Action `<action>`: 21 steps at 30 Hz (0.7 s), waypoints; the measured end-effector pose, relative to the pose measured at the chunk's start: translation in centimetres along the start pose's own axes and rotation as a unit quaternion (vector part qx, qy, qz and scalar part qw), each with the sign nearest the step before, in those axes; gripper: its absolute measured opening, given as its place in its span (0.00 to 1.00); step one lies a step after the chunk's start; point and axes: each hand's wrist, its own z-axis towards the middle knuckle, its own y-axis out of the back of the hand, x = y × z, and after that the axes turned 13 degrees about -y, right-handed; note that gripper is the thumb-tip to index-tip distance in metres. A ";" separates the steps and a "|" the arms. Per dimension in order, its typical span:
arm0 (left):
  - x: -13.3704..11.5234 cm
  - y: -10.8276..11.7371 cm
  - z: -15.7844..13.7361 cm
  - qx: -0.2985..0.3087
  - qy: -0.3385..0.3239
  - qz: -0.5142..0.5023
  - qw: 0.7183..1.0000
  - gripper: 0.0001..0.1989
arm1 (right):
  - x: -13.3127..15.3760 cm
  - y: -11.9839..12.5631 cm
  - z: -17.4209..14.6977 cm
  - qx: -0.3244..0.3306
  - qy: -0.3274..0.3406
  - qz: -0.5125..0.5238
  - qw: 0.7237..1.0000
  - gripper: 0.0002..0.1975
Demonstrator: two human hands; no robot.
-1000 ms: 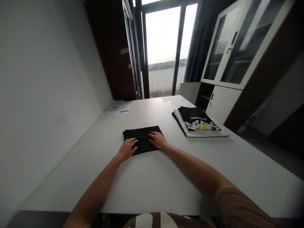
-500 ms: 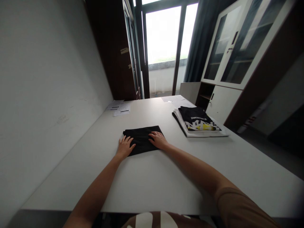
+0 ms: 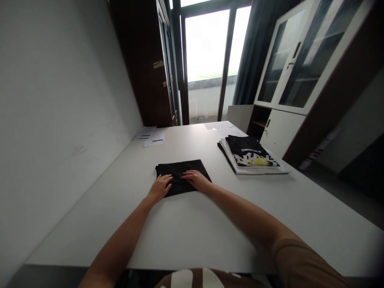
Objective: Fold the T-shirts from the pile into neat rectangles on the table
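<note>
A black piece of cloth point(image 3: 180, 185), folded into a flat rectangle, lies on the white table in front of me. My left hand point(image 3: 160, 187) rests on its left side, palm down with the fingers stretched out. On the right part of the cloth lies my right hand point(image 3: 196, 179), also flat, its fingers pointing left toward the middle. Neither hand grips the fabric. Part of the cloth is hidden beneath both hands.
Folded shirts point(image 3: 252, 154), black and white with a printed top one, are stacked at the table's right. Printed papers point(image 3: 154, 138) lie at the far left by the wall point(image 3: 75, 132). A cabinet point(image 3: 282, 124) stands beyond the right edge of the white table point(image 3: 186, 232).
Both hands have slid a little inward over the cloth, the right one further, toward the left. The cloth and the stack of shirts have stayed in place.
</note>
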 end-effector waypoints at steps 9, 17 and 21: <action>-0.2 0.1 0.0 -0.021 -0.014 -0.019 1.000 0.19 | 0.4 0.6 0.1 0.000 0.019 0.029 0.999 0.14; -0.9 0.9 0.1 -0.037 -0.010 -0.050 0.998 0.08 | 0.6 0.7 0.0 -0.012 0.007 0.056 0.998 0.05; -1.4 1.4 0.1 -0.042 0.002 -0.060 0.997 0.04 | 0.8 0.8 -0.1 -0.011 0.000 0.054 0.998 0.03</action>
